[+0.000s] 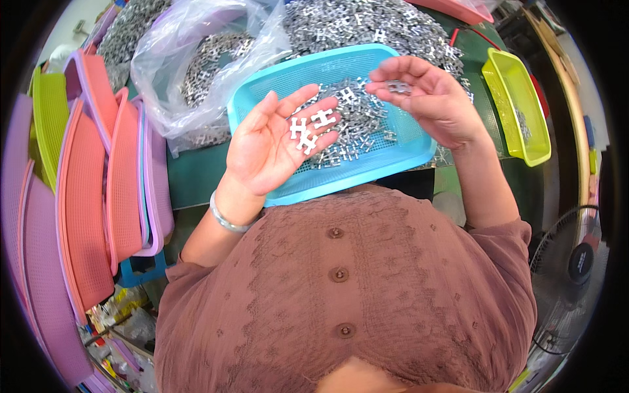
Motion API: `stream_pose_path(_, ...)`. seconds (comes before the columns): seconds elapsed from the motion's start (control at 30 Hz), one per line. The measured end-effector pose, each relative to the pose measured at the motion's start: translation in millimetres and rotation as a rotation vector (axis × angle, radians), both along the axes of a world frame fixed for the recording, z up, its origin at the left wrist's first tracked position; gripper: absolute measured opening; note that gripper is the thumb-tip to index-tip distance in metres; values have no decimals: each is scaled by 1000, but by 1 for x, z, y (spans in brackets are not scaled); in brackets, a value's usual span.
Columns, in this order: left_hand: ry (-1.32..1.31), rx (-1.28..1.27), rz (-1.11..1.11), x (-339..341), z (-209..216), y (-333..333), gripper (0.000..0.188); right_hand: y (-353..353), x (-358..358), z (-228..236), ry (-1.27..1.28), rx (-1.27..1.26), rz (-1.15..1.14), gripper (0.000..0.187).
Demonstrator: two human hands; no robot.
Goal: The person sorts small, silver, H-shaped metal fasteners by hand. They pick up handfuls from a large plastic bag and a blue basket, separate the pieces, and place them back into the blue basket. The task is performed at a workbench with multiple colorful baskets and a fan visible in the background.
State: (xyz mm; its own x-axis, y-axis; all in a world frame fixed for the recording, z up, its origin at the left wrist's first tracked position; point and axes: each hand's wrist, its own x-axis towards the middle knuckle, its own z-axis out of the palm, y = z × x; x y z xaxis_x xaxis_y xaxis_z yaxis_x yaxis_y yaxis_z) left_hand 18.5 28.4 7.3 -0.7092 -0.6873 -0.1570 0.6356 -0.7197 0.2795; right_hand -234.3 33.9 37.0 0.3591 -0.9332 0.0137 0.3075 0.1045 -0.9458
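Observation:
My left hand [268,141] is palm up over a blue plastic basket [354,185], its fingers stretched out. Several small silvery H-shaped metal pieces [322,118] lie on those fingers, held there by the hand. Above the basket's right side, my right hand [436,98] has its fingers curled, with a few similar metal pieces [398,86] between thumb and fingers. Part of these pieces is hidden by the fingers. Below both hands, a loose heap of the same metal pieces [357,124] covers much of the basket's floor.
Behind the basket rises a large heap of metal pieces [367,26]. A clear plastic bag [157,78] holds more at the back left. Pink and purple baskets [85,209] stand nested at the left. A yellow-green basket [538,154] sits right, above a fan [567,275].

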Motion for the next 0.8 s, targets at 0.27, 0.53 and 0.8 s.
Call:
stream_pose_path(0.27, -321, -116, 7, 0, -7, 3, 43, 8, 7, -11, -87, -121, -33, 56)
stream_pose_path(0.53, -450, -172, -5, -3, -6, 6, 42, 16, 14, -15, -17, -282, -96, 56)
stream_pose_path(0.8, -562, -256, 3, -4, -5, 6, 40, 16, 11, -16, -4, -310, -111, 54)
